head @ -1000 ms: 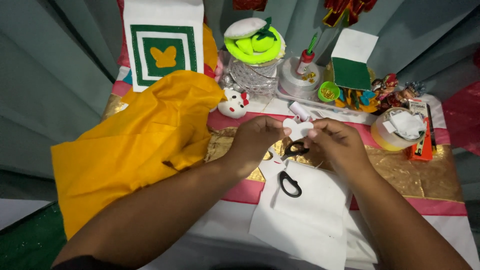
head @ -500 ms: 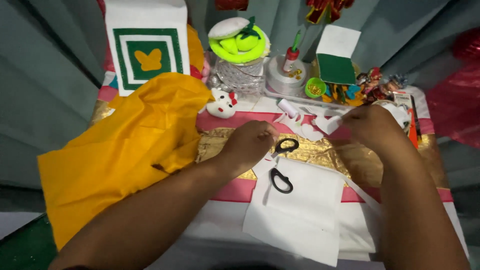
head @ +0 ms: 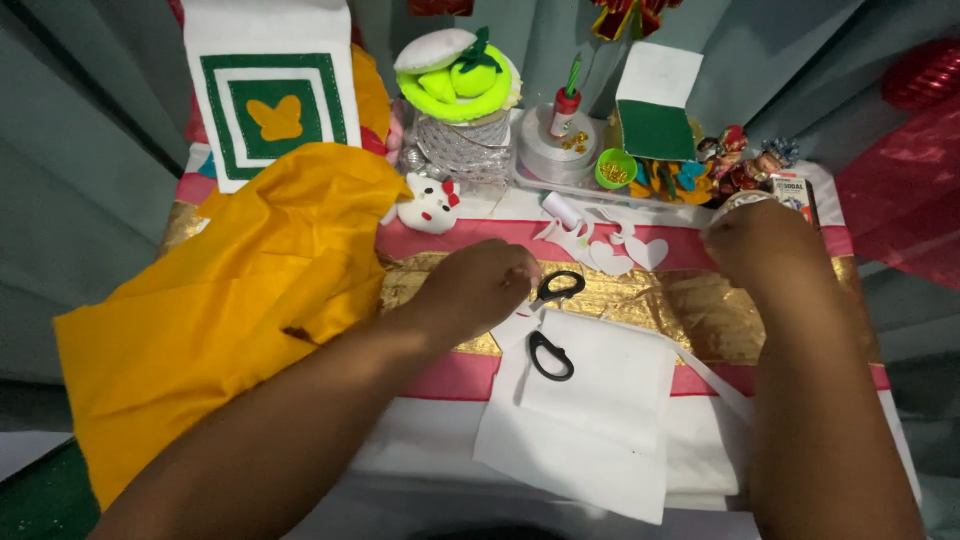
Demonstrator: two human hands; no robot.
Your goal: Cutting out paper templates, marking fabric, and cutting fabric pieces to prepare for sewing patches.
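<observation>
From the head camera we see our left hand (head: 478, 290) resting on the white sheet (head: 590, 420), fingers curled beside the black scissors (head: 552, 322) lying there. Our right hand (head: 765, 243) reaches past the paper hearts (head: 630, 252); we cannot tell its grip.

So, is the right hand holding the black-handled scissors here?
No, the scissors lie on the white felt by the left hand; the right hand is off at the table's far side.
</observation>
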